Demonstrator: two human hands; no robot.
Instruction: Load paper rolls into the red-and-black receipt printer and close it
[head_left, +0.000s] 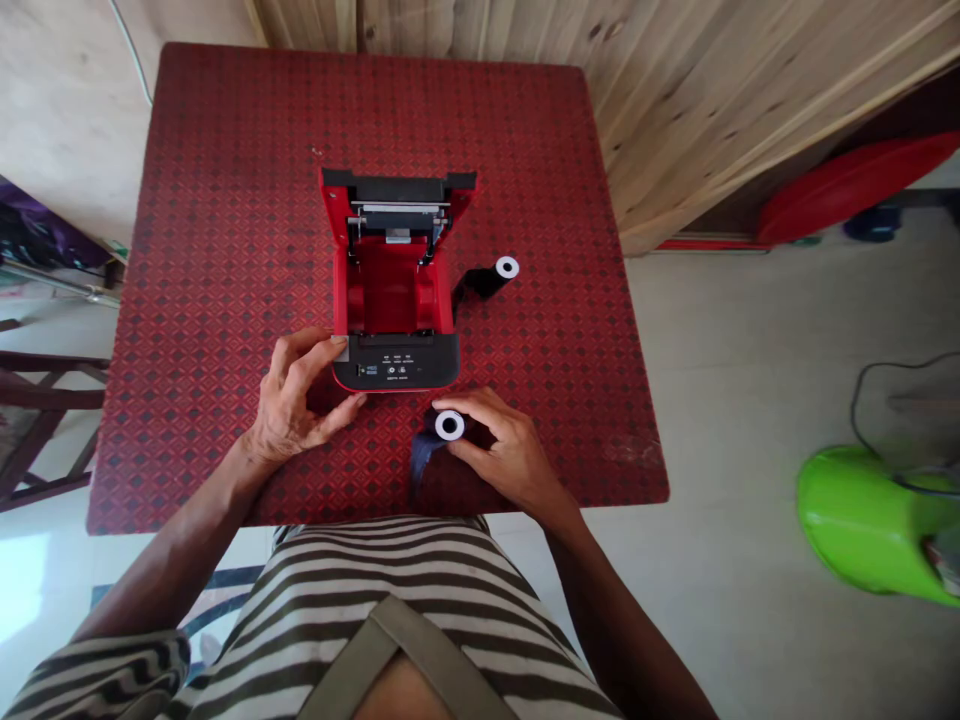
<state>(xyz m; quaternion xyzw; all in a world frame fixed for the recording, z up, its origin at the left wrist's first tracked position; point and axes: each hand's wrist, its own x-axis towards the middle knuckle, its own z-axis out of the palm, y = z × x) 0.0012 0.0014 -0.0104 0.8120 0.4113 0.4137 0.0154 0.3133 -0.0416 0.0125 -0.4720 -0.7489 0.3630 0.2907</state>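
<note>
A red and black label printer (pixel 396 362) stands on the table, its lid (pixel 397 190) raised and the red compartment inside exposed. My left hand (pixel 300 393) grips its front left corner, fingertips on the top panel and thumb at the front edge. Just in front of the printer, my right hand (pixel 504 440) pinches a dark ribbon roll (pixel 449 425) between thumb and fingers. The roll is upright with its white core end facing up, and a loose dark strip hangs off its left side. A second dark roll (pixel 495 277) with a white end lies right of the printer.
The table (pixel 240 200) has a red patterned cover, and its near edge meets my striped shirt. Wooden panelling (pixel 675 100) runs along the far right side. On the floor to the right is a green bin (pixel 847 515). A dark wooden chair (pixel 52 400) stands at left.
</note>
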